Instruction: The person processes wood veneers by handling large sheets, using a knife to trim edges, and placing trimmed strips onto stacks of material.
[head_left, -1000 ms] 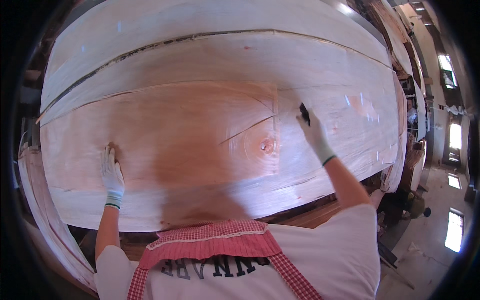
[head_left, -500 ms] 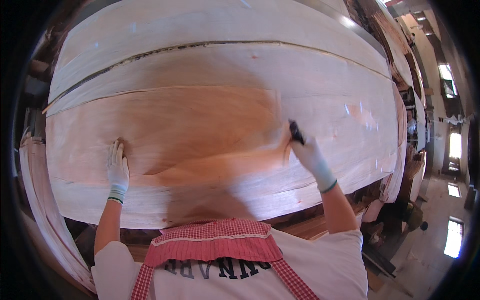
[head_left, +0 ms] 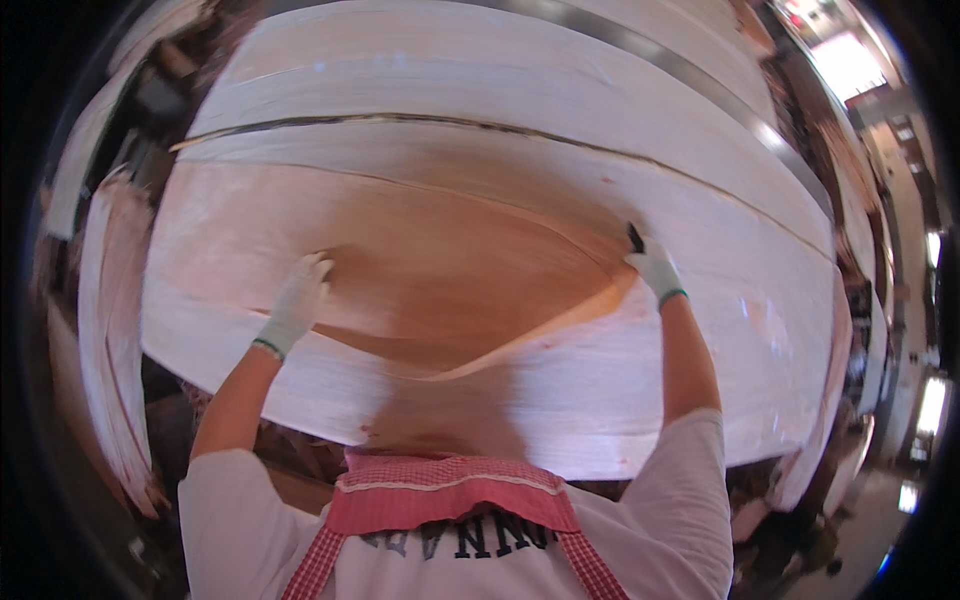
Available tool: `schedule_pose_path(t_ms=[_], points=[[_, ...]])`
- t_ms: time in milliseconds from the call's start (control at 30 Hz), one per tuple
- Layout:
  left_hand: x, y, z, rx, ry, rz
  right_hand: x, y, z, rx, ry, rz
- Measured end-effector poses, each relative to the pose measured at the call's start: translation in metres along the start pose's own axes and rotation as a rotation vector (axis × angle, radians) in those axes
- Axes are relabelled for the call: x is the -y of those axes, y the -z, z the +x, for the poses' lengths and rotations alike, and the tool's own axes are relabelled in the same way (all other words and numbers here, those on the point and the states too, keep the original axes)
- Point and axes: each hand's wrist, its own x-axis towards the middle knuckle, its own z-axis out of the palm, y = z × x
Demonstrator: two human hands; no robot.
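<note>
A thin orange-tan wood veneer sheet (head_left: 450, 260) lies over larger pale veneer, its near edge bowed and lifted between my hands. My left hand (head_left: 300, 300), in a white glove with a green cuff edge, is bent over the sheet's left part; its fingers are drawn together, seemingly gripping the veneer. At the sheet's right end, my gloved right hand (head_left: 655, 268) is closed around a small black tool (head_left: 635, 238), of which only a part shows. The fingers of that hand meet the veneer's corner. Motion blur softens the sheet and the fingers.
Pale veneer (head_left: 740, 230) covers the broad work surface, with a dark seam (head_left: 420, 118) running across it. Beyond lies a metal strip (head_left: 640, 45). Long veneer strips (head_left: 115, 330) hang at the left edge. Stacked wood and bright windows (head_left: 932, 405) stand to the right.
My left hand has moved right and its flat fingers have bent. My right hand has moved slightly right and up to the sheet's end. The sheet's near edge now bows up; the view has shifted.
</note>
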Motion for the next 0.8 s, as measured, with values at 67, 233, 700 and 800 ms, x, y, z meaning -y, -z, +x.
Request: schedule_pose_path(t_ms=[67, 233, 700, 800], points=[[-0.002, 0.006, 0.002, -0.001, -0.013, 0.000, -0.002, -0.002, -0.006, -0.090, -0.032, -0.057], [-0.015, 0.013, -0.001, -0.003, 0.018, 0.011, 0.016, 0.005, -0.020, 0.014, -0.007, -0.100], [-0.008, -0.001, 0.008, -0.049, -0.049, 0.041, 0.017, -0.001, 0.001, 0.011, 0.156, -0.104], [-0.009, 0.002, 0.002, -0.056, -0.048, 0.069, 0.032, -0.001, -0.001, 0.021, 0.104, -0.172]])
